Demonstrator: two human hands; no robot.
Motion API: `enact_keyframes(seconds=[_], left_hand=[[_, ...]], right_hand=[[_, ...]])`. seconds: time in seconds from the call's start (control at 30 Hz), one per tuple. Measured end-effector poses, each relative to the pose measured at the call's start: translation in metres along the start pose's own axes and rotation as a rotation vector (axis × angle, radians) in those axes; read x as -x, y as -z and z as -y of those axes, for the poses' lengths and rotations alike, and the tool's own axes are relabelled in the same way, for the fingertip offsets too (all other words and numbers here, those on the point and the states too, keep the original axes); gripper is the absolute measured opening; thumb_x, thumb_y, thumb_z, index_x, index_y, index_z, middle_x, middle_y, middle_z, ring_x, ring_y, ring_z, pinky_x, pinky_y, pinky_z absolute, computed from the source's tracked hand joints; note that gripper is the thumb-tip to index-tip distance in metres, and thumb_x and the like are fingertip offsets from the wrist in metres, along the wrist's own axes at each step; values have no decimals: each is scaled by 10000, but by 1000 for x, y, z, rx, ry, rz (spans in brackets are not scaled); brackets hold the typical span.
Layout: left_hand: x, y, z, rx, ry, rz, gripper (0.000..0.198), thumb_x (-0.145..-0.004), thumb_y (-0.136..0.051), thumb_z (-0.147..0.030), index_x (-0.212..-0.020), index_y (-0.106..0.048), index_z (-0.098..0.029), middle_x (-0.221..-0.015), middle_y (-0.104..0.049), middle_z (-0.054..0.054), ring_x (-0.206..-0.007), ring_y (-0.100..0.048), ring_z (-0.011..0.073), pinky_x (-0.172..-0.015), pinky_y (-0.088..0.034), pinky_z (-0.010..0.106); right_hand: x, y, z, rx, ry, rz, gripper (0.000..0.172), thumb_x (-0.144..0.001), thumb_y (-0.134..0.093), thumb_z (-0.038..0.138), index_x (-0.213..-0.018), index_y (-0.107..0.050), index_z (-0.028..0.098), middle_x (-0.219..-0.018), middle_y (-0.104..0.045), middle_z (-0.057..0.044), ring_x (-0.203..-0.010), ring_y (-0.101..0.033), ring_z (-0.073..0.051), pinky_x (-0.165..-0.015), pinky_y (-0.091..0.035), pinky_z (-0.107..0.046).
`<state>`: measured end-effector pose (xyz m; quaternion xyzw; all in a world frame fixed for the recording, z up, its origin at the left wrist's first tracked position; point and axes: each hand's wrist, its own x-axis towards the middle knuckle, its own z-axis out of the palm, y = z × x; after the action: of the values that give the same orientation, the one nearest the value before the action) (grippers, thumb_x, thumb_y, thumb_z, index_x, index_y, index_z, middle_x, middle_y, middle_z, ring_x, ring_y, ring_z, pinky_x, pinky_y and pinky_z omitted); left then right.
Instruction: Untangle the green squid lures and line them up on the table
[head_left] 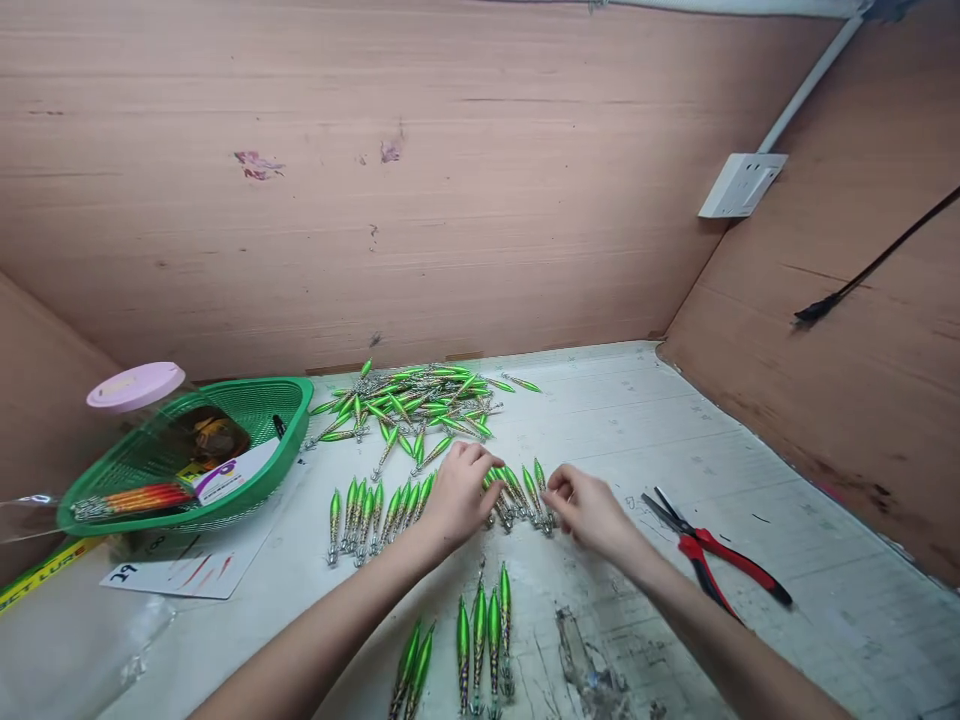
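Note:
Green squid jigs with patterned lower bodies and hooked ends stand in a row across the table. My left hand [461, 500] reaches over the row's middle, its thumb and forefinger a little apart beside the jigs; its other fingers curl partly out of sight. At the row's right end is a squid jig [539, 476], and the bent fingers of my right hand [589, 508] come together against it. Whether they grip it is hidden. To the left lie more row jigs [365, 515]. Nearer me is a smaller group of squid jigs [480, 635], with a pair [414, 665] beside it.
A loose pile of squid jigs [420, 400] lies at the back. Red-and-black pliers [712, 550] rest right of my right hand. A green basket [296, 440] with packaged items stands left, near a pink-lidded jar [136, 387]. Board walls surround the table; a dark cable [877, 262] hangs right.

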<state>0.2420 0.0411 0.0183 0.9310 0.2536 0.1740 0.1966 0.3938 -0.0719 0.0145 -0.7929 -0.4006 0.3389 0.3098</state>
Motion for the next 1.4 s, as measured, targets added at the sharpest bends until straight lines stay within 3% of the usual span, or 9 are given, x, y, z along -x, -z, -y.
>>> enact_keyframes(seconds=[0.1,0.3,0.57,0.7,0.8,0.9,1.0,1.17,1.4], left_hand=[[21,-6,3,-47,-101,45,275,-748,-705,-259,-989,-596,-183,-1024,-594,59,-1008,-473,249,-821,-441,391],[22,-24,7,-191,-99,115,299,-710,-712,-215,-966,-563,-176,-1071,-552,76,-1063,-437,271,-883,-414,413],[38,-9,26,-178,-4,110,252,-751,-599,-82,-975,-562,-192,-1105,-550,70,-1096,-428,267,-920,-405,415],[42,0,34,-104,25,54,320,-779,-655,-221,-1081,-557,-178,-1126,-554,80,-1106,-442,267,-926,-414,415],[31,17,47,-150,199,-23,280,-868,-554,-282,-1121,-562,-162,-1120,-571,96,-1072,-474,251,-899,-430,395],[8,30,61,-291,339,-2,209,-886,-489,-206,-1040,-613,-139,-1068,-606,111,-1038,-483,268,-868,-425,384],[-17,29,67,-344,337,57,165,-823,-536,-138,-954,-635,-116,-984,-639,140,-1024,-491,303,-849,-412,398],[-35,23,63,-393,387,95,279,-717,-501,19,-928,-628,-111,-900,-666,160,-982,-528,296,-805,-405,368],[-34,55,80,-382,434,55,252,-766,-535,-147,-980,-663,-183,-1001,-665,95,-997,-538,273,-821,-418,344]], right_hand=[[-28,12,-3,99,-110,-40,157,-783,-629,199,-760,-476,177,-570,-545,37,-394,-506,-88,-349,-307,-176],[-43,-8,1,100,-139,25,260,-716,-709,190,-647,-459,186,-442,-521,53,-320,-480,-96,-316,-278,-183],[-49,-34,13,84,-118,44,248,-735,-694,214,-664,-458,195,-398,-501,59,-323,-479,-97,-328,-310,-177],[-54,-35,16,114,-68,50,261,-734,-705,295,-678,-471,194,-447,-536,40,-330,-482,-109,-332,-313,-200],[-63,-24,24,171,-6,-5,240,-809,-630,355,-705,-495,186,-558,-588,9,-396,-511,-110,-403,-362,-220],[-81,-9,36,258,68,-101,175,-832,-601,301,-728,-536,176,-693,-622,-19,-571,-579,-132,-530,-401,-231],[-110,3,46,357,109,-226,97,-849,-557,220,-775,-590,167,-840,-640,-52,-791,-603,-170,-648,-400,-242],[-157,20,49,516,99,-383,207,-900,-442,149,-916,-647,135,-1067,-594,-128,-998,-540,-222,-727,-393,-285],[-187,15,42,573,96,-407,125,-866,-499,96,-915,-612,112,-1114,-564,-117,-1136,-439,-238,-889,-373,-364]])
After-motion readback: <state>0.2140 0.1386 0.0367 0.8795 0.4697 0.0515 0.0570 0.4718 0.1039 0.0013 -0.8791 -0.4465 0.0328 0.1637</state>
